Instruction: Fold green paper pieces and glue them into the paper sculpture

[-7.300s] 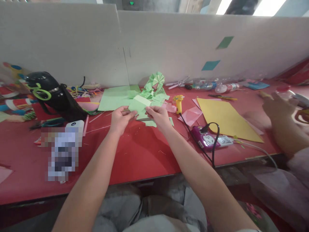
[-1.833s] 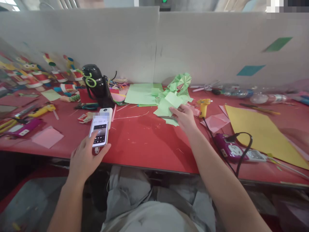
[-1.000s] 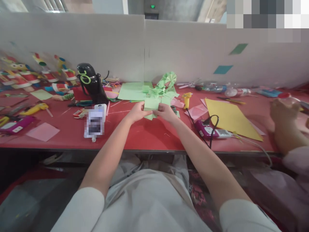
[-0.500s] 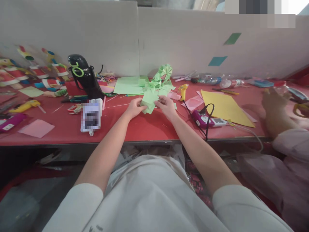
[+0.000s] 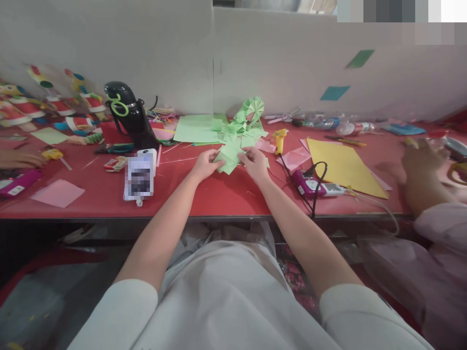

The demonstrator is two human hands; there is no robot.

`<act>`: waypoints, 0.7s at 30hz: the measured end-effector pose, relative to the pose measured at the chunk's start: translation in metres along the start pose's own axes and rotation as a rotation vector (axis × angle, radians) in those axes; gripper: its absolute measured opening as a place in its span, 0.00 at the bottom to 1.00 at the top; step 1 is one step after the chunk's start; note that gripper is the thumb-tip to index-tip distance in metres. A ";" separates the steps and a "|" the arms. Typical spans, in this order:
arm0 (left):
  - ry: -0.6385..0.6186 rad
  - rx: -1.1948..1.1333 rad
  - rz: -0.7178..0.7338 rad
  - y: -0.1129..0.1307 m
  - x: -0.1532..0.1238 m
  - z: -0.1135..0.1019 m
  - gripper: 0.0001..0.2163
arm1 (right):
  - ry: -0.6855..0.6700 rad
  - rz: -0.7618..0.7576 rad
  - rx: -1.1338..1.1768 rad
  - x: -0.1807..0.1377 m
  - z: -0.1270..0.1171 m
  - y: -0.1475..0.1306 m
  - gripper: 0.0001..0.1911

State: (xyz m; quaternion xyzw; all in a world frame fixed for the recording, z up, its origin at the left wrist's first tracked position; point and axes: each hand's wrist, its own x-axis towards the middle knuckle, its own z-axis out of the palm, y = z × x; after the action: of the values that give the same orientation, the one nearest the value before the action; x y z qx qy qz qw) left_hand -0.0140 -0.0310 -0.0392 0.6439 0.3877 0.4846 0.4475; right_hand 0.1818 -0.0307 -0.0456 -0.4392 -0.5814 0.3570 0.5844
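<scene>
A light green sheet of paper [image 5: 230, 156] with fold lines is held just above the red table, one corner pointing toward me. My left hand [image 5: 206, 165] pinches its left edge between thumb and fingers. On the opposite edge, my right hand [image 5: 255, 163] has its fingers closed on the paper too. Right behind it stand folded green paper pieces [image 5: 235, 127], among them a pleated paper rosette [image 5: 254, 108]. A larger green sheet [image 5: 193, 129] lies flat behind my left hand.
Left of me are a phone [image 5: 139, 176], a black bottle [image 5: 127, 114] and a co-worker's hand [image 5: 24, 159]. To the right lie a yellow glue gun [image 5: 279, 141], a purple power strip [image 5: 310, 184], yellow paper [image 5: 346, 165] and another person's hand [image 5: 425, 165].
The green paper has tilted slightly in my hands, and my right hand has shifted a little to the right. At far left, a co-worker's hand has come in over the yellow glue gun there.
</scene>
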 end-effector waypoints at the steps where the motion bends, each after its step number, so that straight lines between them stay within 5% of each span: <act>1: -0.005 0.001 0.003 0.000 0.000 0.000 0.17 | -0.003 -0.010 -0.005 0.000 0.000 -0.001 0.15; 7: 0.024 -0.062 -0.018 0.000 0.001 0.002 0.23 | -0.063 -0.056 -0.067 -0.004 0.003 -0.004 0.14; 15: 0.057 0.103 0.093 0.003 0.000 0.003 0.12 | 0.117 -0.193 -0.300 -0.006 -0.001 -0.013 0.08; 21: 0.024 0.200 0.101 0.006 -0.002 0.003 0.10 | -0.017 -0.109 -0.157 -0.005 0.001 -0.011 0.11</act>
State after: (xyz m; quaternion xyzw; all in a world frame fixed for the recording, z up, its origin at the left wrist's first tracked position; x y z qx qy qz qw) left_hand -0.0109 -0.0349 -0.0347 0.6982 0.4067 0.4729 0.3513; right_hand 0.1793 -0.0393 -0.0372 -0.4484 -0.6356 0.2820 0.5617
